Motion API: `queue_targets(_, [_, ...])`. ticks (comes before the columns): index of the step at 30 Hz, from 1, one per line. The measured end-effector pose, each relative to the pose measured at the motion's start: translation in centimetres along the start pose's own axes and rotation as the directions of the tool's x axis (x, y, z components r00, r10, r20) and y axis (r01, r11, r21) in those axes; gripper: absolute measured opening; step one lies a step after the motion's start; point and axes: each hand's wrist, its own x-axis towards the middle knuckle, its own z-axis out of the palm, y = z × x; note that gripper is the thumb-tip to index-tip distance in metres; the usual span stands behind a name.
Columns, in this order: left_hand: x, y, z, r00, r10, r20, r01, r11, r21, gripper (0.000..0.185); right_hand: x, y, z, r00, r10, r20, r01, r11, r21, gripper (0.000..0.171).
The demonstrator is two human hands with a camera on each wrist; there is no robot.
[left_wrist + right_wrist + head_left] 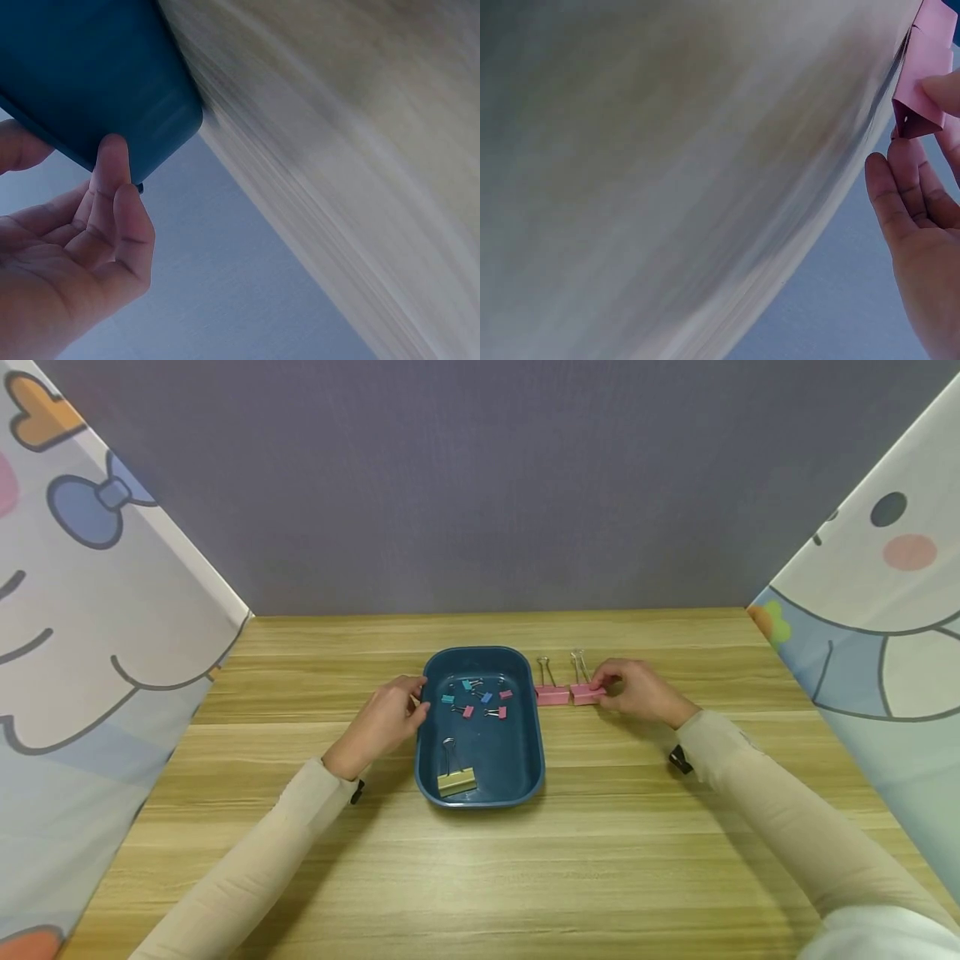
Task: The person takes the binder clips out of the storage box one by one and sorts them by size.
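pink metal binder clip [586, 694] with wire handles lies on the light wooden table [600, 860], just right of a second pink binder clip [552, 695]; the right hand [637, 692] pinches it between fingertips. the left hand [386, 720] rests relaxed against the rounded dark blue plastic tray [525, 777], fingertips on its rim

Both arms reach forward, sleeved. Left hand [386, 720] fingers loosely curled; right hand [637, 690] fingertips pinched together, palm down.
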Motion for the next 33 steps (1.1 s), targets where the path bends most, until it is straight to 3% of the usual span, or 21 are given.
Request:
queue_targets(23, [-0.1, 0.1, -0.1, 1.000, 0.000, -0.005, 0.001, 1.000, 0.017, 0.041, 1.2, -0.3, -0.2, 0.995, 0.049, 0.087, -0.046, 0.998, -0.034, 0.017])
queue_targets(33, [-0.1, 0.1, 0.1, 1.000, -0.007, -0.001, 0.007, 1.000, 0.004, 0.041, 0.8, -0.4, 0.1, 0.997, 0.043, 0.058, -0.042, 0.999, -0.022, 0.016])
